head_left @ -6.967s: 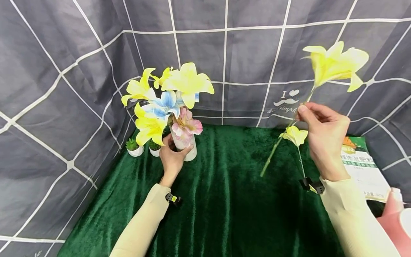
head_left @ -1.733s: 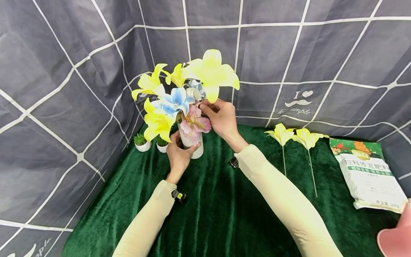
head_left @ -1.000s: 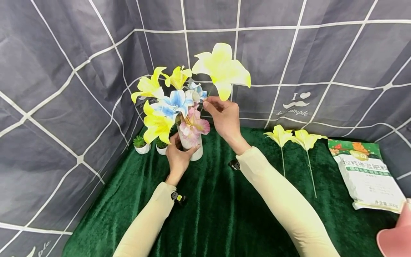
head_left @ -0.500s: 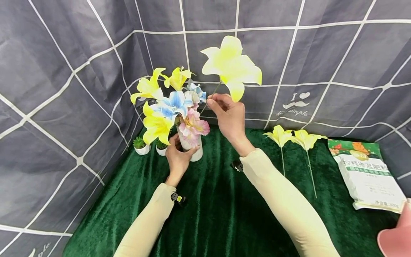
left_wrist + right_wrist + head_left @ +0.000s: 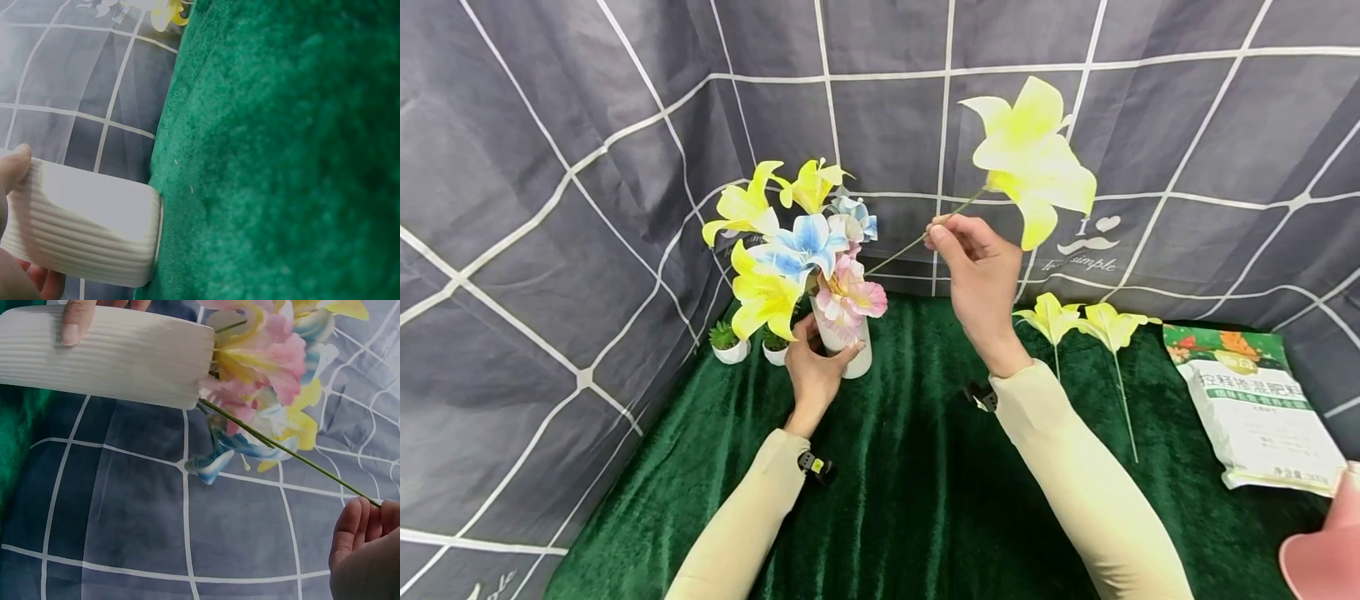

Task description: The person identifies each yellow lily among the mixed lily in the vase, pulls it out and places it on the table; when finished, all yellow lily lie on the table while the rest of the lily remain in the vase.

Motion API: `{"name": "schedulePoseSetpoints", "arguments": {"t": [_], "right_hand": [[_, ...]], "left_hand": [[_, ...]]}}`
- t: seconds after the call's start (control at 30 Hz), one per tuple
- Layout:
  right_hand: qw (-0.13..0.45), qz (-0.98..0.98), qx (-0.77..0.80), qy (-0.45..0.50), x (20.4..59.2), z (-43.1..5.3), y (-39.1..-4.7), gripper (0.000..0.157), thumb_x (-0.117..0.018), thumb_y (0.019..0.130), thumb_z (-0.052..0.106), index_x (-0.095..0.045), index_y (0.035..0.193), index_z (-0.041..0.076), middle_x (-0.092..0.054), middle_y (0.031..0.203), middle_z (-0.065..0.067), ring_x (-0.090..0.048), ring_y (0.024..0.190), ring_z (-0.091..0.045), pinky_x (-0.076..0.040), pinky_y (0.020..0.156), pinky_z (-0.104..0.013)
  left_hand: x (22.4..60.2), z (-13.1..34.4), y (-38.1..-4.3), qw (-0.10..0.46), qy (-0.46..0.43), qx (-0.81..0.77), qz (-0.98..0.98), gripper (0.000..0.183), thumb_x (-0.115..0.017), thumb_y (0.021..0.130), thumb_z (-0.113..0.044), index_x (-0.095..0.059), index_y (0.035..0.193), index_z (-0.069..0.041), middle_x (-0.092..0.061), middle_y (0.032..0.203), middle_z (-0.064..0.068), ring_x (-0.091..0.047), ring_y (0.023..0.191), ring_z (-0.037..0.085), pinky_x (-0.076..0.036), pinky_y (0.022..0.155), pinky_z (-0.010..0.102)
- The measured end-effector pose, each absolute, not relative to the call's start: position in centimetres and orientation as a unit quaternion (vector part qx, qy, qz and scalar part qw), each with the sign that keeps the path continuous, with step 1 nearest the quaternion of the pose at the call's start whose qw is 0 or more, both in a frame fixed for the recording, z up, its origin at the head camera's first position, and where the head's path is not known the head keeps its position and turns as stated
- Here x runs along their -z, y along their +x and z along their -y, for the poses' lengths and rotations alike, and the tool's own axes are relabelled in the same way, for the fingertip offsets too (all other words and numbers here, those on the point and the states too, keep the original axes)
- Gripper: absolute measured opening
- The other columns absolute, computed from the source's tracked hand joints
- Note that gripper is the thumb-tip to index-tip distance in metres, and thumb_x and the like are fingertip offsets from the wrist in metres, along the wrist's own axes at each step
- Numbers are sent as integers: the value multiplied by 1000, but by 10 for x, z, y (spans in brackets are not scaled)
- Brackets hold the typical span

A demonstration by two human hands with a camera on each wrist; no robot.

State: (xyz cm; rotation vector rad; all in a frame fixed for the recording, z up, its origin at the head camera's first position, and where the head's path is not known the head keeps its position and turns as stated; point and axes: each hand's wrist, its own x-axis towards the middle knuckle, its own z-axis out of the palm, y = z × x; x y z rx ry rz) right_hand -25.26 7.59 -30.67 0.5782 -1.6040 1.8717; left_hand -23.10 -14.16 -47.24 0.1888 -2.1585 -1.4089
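Observation:
My left hand grips the white ribbed vase, its thumb and fingers around the lower side. In the vase stand several yellow lilies, a blue lily, a paler blue bloom and a pink flower. My right hand pinches the green stem of another yellow lily between thumb and fingers, up and to the right of the vase. That stem slants to the vase's mouth in the right wrist view, its lower end at or inside the rim. In the left wrist view, the vase stands on green cloth.
Two loose yellow lilies lie right of the vase. Beyond them are a white and green printed bag and a pink object, partly cut off. Small potted succulents stand left of the vase. A dark grid-patterned curtain rises behind the green cloth.
My right hand brought the yellow lily from the right to the vase. Over the last second it moved away rightward, tilting the bloom right and down. The left hand keeps its grip.

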Motion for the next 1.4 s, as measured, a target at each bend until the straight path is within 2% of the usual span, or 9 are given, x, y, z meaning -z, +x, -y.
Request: {"name": "schedulePoseSetpoints", "arguments": {"t": [0.37,0.83,0.93,1.17,1.3,1.4], "right_hand": [[316,514,-775,187,301,-103,-240,12,-73,91,5,-76,100,-2,-77,89,-1,-73,79,-16,-60,86,-35],[355,475,-786,178,299,-158,-217,16,-72,87,-7,-69,96,-19,-76,82,-10,-71,72,-22,-59,77,-33],[352,505,-769,173,302,-174,-210,17,-71,87,-7,-68,96,-21,-76,81,-8,-71,71,-20,-58,78,-31],[275,600,-741,120,313,-202,-196,18,-74,87,0,-71,95,-15,-73,69,-2,-69,65,-13,-55,69,-21],[227,716,-656,66,328,-208,-198,16,-76,89,9,-75,95,-6,-71,65,11,-67,61,-4,-51,64,-16],[169,793,-584,45,345,-210,-203,21,-75,91,17,-76,100,-2,-68,65,21,-66,61,0,-51,62,-15]], "left_hand": [[475,142,-230,268,67,530,801,81,-93,70,-37,-55,138,-16,-66,124,10,-68,109,31,-57,93,50],[478,142,-231,280,69,524,801,80,-94,68,-33,-55,136,-15,-68,123,10,-69,108,30,-56,93,49],[478,142,-231,281,68,522,802,80,-94,68,-34,-55,136,-15,-68,123,10,-69,107,30,-56,93,48],[476,142,-232,283,64,520,804,80,-94,69,-36,-55,136,-14,-67,122,11,-69,107,31,-56,92,49],[475,142,-232,286,63,516,805,80,-93,69,-36,-55,136,-13,-67,121,12,-69,106,31,-57,91,49],[475,142,-233,284,67,517,805,80,-93,69,-36,-55,135,-14,-67,121,11,-69,106,31,-57,91,49]]}}
